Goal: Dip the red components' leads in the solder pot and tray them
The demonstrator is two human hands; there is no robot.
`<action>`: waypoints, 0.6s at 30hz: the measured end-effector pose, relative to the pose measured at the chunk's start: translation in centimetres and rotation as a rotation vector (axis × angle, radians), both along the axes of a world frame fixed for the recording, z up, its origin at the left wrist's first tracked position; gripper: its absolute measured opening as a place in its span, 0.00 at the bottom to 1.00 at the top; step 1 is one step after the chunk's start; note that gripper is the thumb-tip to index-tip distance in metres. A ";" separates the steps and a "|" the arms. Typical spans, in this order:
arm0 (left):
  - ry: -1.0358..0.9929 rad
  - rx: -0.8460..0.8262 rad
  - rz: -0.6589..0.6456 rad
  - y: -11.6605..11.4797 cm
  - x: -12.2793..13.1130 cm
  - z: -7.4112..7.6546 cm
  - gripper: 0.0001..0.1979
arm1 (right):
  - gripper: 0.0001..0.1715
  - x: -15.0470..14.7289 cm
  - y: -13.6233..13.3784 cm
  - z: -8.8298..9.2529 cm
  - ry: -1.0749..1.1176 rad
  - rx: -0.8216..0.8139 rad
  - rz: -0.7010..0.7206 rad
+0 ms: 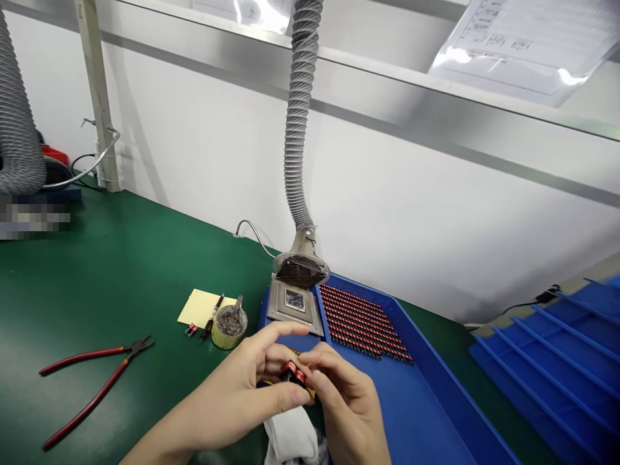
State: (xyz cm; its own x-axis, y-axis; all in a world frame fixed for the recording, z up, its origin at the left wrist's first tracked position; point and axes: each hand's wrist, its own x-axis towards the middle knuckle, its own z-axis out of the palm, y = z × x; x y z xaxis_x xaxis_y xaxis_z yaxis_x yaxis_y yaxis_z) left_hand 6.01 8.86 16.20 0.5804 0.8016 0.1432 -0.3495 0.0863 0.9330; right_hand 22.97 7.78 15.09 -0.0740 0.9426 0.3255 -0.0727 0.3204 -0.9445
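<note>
Between both hands, low in the middle of the head view, is a small red-and-black part (292, 372); its exact kind is hard to make out. My left hand (242, 391) pinches it from the left, thumb below and fingers curled above. The fingertips of my right hand (351, 400) close on its right side. Just past my fingers lies a metal plate (275, 303) with a shiny square well (295, 299) in it. Right of the plate, many similar red-and-black pieces (363, 320) stand in tight rows in a blue tray (416, 400). A white cloth (293, 436) lies below my hands.
A grey hose (300, 129) with a round fan hood (301, 269) hangs over the plate. Left are a cup of grey grains (223, 340), a pen (212, 316), yellow paper (197, 307) and red-handled pliers (109, 384). Blue ribbed trays (557, 355) stand at right.
</note>
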 end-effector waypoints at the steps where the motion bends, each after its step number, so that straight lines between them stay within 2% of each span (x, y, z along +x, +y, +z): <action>1: 0.003 0.002 0.001 0.0 0.0 0.0 0.24 | 0.08 -0.3 0.0 -0.1 0.031 -0.012 0.004; 5: 0.015 -0.017 0.017 0.0 0.2 0.3 0.23 | 0.10 -1.0 0.1 -0.4 0.123 0.007 -0.026; 11: 0.045 0.012 0.008 -0.1 0.3 0.4 0.18 | 0.12 -1.0 -0.2 -0.4 0.077 0.004 -0.126; 18: 0.130 0.091 0.100 0.0 0.5 -0.1 0.10 | 0.08 -1.1 -0.3 -0.8 -0.067 0.171 -0.265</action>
